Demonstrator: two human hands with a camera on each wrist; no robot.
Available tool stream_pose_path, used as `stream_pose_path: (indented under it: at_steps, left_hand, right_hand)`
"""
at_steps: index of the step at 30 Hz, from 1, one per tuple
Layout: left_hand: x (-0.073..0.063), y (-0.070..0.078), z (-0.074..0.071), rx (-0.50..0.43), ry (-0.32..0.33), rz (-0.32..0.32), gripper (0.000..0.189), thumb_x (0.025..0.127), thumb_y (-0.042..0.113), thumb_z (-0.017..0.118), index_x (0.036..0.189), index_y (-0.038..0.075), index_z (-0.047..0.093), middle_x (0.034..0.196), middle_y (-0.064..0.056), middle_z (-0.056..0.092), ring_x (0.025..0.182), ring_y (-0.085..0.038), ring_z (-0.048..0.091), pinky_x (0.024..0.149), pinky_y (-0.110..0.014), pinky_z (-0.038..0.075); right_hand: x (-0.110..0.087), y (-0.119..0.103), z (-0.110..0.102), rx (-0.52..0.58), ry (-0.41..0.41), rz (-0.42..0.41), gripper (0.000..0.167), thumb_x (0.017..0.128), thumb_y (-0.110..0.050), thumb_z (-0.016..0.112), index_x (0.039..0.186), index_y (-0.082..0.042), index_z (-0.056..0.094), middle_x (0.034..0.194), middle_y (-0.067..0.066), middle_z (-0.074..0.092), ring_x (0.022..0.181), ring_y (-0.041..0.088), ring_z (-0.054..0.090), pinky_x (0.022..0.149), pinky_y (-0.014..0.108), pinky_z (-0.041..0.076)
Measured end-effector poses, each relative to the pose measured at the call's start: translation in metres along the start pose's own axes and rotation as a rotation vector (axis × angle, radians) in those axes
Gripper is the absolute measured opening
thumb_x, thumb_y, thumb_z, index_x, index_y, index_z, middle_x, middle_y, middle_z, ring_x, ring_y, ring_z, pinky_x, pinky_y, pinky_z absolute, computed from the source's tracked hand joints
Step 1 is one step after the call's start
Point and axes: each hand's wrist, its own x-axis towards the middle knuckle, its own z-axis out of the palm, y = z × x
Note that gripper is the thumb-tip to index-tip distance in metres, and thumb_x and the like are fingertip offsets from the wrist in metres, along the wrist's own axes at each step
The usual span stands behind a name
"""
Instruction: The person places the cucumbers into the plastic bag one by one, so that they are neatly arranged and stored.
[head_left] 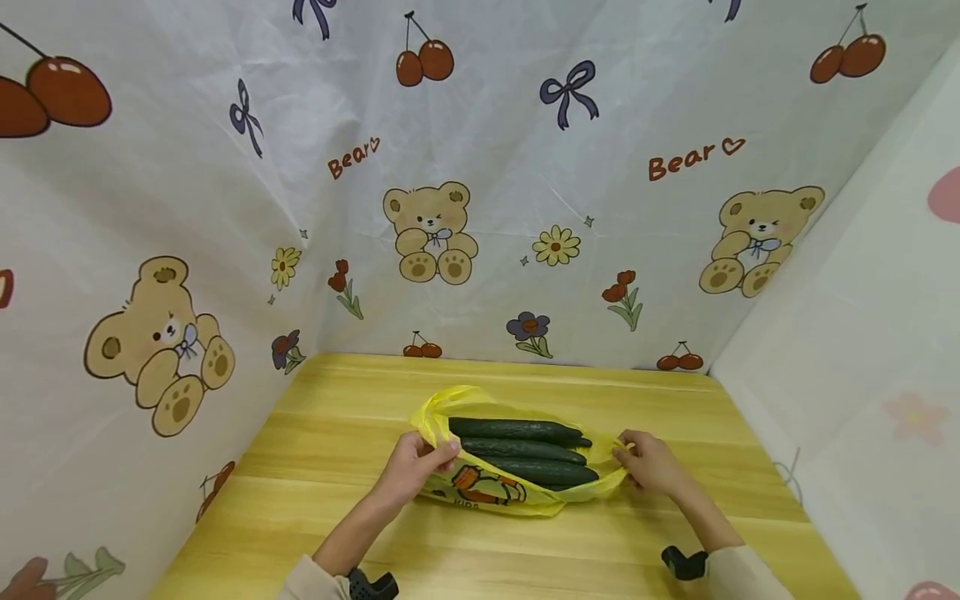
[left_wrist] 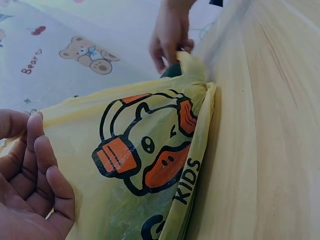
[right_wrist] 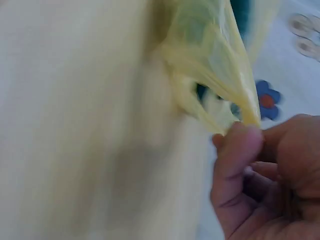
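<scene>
A yellow plastic bag (head_left: 543, 503) lies on the table with its mouth spread, a printed cartoon and the word KIDS on its near side. Inside it several dark green cucumbers (head_left: 517, 450) lie side by side, pointing left to right. My left hand (head_left: 414, 467) pinches the bag's edge at the left end between thumb and fingers. At the right end, my right hand (head_left: 651, 463) pinches the edge near a handle loop, stretched taut in the right wrist view. Through the left wrist view, the bag's printed side (left_wrist: 150, 145) fills the middle, hiding most of the cucumbers.
The wood-grain table (head_left: 315, 500) runs back to a white patterned sheet (head_left: 495, 325) hung behind. Similar sheets stand along the left side and the right side (head_left: 825, 333). A black wrist device (head_left: 684, 563) sits by the right sleeve.
</scene>
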Motion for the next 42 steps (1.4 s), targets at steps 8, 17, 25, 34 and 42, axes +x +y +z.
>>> stream_pose_path:
  at_steps: [8, 17, 25, 34, 42]
  left_hand:
    - [0.01, 0.004, 0.004, 0.009, 0.074, -0.043, 0.027, 0.108, 0.025, 0.068, 0.106, -0.002, 0.072, 0.085, -0.003, 0.068, 0.077, -0.011, 0.061, 0.077, -0.033, 0.059]
    - [0.04, 0.012, 0.026, -0.133, 0.13, -0.073, 0.024, 0.107, 0.025, 0.068, 0.105, 0.001, 0.071, 0.081, 0.004, 0.067, 0.076, -0.013, 0.06, 0.073, -0.026, 0.054]
    - [0.076, 0.021, 0.034, -0.285, 0.225, -0.158, 0.019, 0.104, 0.027, 0.073, 0.095, 0.01, 0.072, 0.078, 0.005, 0.067, 0.072, -0.011, 0.057, 0.08, -0.029, 0.052]
    - [0.113, 0.041, 0.05, -0.279, 0.221, -0.162, 0.019, 0.105, 0.028, 0.072, 0.098, 0.011, 0.074, 0.08, 0.006, 0.07, 0.08, -0.012, 0.062, 0.083, -0.029, 0.053]
    - [0.133, 0.045, 0.05, -0.267, 0.185, -0.165, 0.018, 0.104, 0.026, 0.072, 0.096, 0.01, 0.075, 0.076, 0.007, 0.068, 0.073, -0.01, 0.058, 0.077, -0.031, 0.05]
  right_hand:
    - [-0.001, -0.044, -0.043, -0.003, 0.192, -0.087, 0.028, 0.114, -0.024, 0.055, 0.111, 0.0, 0.069, 0.066, 0.004, 0.058, 0.049, 0.017, 0.058, 0.051, 0.037, 0.056]
    - [-0.002, -0.064, -0.071, 0.066, 0.285, -0.139, 0.031, 0.115, -0.023, 0.053, 0.112, 0.005, 0.067, 0.062, 0.001, 0.056, 0.043, 0.014, 0.053, 0.045, 0.036, 0.051]
    - [-0.009, -0.083, -0.113, -0.143, 0.298, -0.179, 0.033, 0.116, -0.027, 0.05, 0.114, 0.0, 0.071, 0.062, 0.007, 0.058, 0.045, 0.022, 0.058, 0.047, 0.035, 0.052]
    - [0.0, -0.053, -0.146, -0.183, 0.412, -0.084, 0.042, 0.118, -0.032, 0.041, 0.117, 0.002, 0.065, 0.065, 0.002, 0.063, 0.048, 0.017, 0.06, 0.048, 0.033, 0.052]
    - [0.0, -0.064, -0.17, -0.055, 0.494, -0.109, 0.039, 0.116, -0.036, 0.045, 0.11, -0.003, 0.063, 0.075, 0.002, 0.068, 0.058, 0.019, 0.066, 0.055, 0.03, 0.06]
